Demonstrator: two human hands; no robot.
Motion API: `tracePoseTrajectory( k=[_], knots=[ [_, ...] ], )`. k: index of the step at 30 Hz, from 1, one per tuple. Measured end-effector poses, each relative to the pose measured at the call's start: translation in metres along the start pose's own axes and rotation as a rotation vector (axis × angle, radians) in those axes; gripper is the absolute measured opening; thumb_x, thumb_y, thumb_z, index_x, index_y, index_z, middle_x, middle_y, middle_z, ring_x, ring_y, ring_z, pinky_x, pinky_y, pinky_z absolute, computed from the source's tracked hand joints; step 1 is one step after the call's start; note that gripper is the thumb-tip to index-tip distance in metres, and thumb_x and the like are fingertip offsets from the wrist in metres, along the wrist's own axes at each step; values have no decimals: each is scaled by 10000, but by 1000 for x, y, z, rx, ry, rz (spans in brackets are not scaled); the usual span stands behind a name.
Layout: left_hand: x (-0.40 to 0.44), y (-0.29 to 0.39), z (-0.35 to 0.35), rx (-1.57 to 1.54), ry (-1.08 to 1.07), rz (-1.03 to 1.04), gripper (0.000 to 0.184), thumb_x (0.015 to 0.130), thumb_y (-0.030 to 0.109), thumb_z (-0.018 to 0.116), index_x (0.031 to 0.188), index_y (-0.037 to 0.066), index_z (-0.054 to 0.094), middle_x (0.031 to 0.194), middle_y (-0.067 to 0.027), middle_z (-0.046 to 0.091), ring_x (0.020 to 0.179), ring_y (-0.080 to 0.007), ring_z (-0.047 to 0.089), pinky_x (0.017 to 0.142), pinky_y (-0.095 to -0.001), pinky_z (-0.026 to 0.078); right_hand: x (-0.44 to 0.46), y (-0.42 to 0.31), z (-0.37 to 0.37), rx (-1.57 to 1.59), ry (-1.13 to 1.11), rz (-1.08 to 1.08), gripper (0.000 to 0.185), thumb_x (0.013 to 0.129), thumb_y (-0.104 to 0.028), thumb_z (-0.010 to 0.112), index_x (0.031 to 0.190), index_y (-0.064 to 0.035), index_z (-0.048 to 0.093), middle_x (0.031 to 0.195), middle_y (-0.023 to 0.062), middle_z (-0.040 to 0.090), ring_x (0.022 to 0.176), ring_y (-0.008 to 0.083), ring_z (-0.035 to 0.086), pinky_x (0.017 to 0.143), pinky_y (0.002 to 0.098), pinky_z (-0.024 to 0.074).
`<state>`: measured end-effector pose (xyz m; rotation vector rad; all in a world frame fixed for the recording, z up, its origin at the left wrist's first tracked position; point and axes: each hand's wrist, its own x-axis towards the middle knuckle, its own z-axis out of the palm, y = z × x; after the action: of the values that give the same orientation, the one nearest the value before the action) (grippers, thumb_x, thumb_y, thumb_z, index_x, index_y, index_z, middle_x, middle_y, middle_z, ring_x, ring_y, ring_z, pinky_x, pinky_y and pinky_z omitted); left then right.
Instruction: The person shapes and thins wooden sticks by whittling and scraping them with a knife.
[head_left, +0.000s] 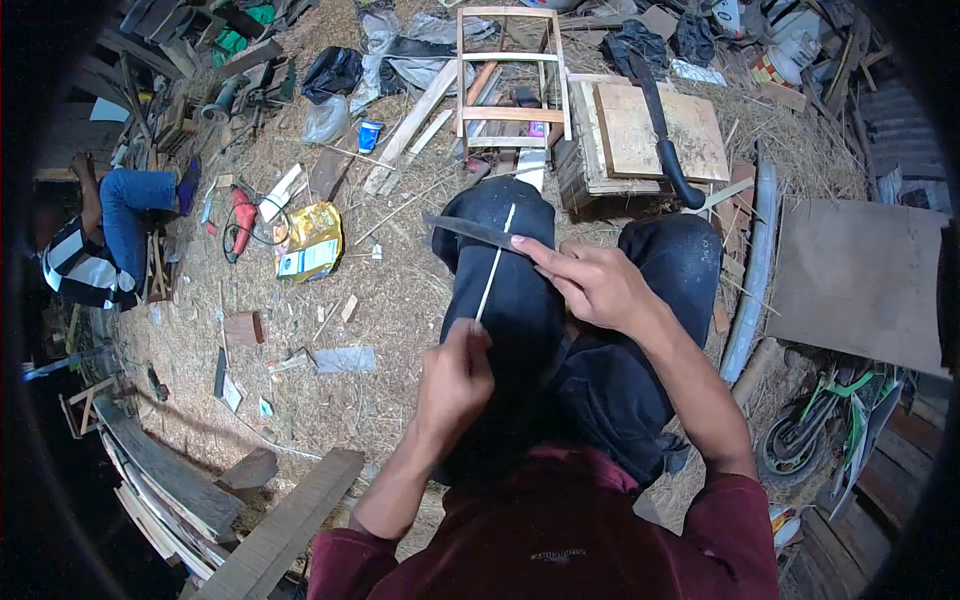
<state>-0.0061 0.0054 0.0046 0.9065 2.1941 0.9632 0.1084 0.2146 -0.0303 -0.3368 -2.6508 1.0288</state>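
Clearly, from the head view, one thin stick (490, 285) extends far from the left hand (455, 372), which pinches its near end. One blade (465, 229) crosses it, reaching left from the right hand (597, 285), curled in a grip on it. Farther off stands one wooden frame (512, 57); right of that lies one machete (653, 108).

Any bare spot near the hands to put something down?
Left part of the wooden board, beside the black-handled machete. Mostly open: littered floor between the yellow packet and left leg. Crowded: around the wooden frame.
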Motion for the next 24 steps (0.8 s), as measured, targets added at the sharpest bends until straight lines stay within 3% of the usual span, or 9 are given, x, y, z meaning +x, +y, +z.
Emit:
tracePoseTrajectory(
  k=[8,11,14,18,20,22,23,24],
  knots=[
    [30,8,2,87,30,37,199,1032,126,467,902,12,566,711,-239,603,680,-441,646,592,-456,475,1,-4,-1,-15,-54,-27,549,898,-121,624,1401,-331,560,674,110,548,599,312,594,554,429,500],
    [18,3,-1,51,30,78,121,992,92,492,905,23,538,701,-275,604,687,-500,618,555,-526,478,-5,-7,5,-55,7,-21,545,894,-118,627,1394,-327,568,658,106,545,596,307,592,548,425,499],
    [-19,-1,-3,74,-60,-79,168,1014,100,470,923,8,578,712,-246,610,689,-449,649,597,-443,492,2,-2,-3,-116,71,38,545,888,-109,632,1391,-310,575,654,111,548,601,306,592,562,424,502],
    [-43,-12,2,-3,-37,-56,185,1017,111,461,930,3,583,670,-194,594,584,-340,623,576,-402,487,1,3,-3,35,25,36,519,905,-103,626,1397,-258,577,687,142,564,629,315,598,602,403,508],
    [-25,-11,-2,-38,-30,-28,210,1032,128,449,927,8,586,625,-131,572,512,-251,572,536,-377,462,2,11,12,163,177,-59,493,940,-122,611,1425,-183,544,694,102,593,615,266,590,612,378,500],
    [-1,-10,-5,-130,-31,57,252,1051,168,437,910,24,589,587,-54,518,485,-163,487,494,-328,409,6,7,11,349,312,47,482,973,-148,599,1444,-107,509,716,53,614,614,191,564,610,336,478],
    [8,-9,-5,-175,-32,102,274,1060,188,431,901,32,591,568,-16,491,472,-119,444,473,-303,382,7,2,5,471,373,199,484,988,-166,595,1450,-69,490,734,25,620,620,141,542,604,306,459],
    [15,-5,-7,-290,-76,8,293,1066,210,425,894,41,590,565,5,469,467,-98,421,462,-285,354,11,4,0,581,411,302,450,989,-195,612,1402,-42,519,719,-12,589,607,85,497,573,262,403]
  ],
)
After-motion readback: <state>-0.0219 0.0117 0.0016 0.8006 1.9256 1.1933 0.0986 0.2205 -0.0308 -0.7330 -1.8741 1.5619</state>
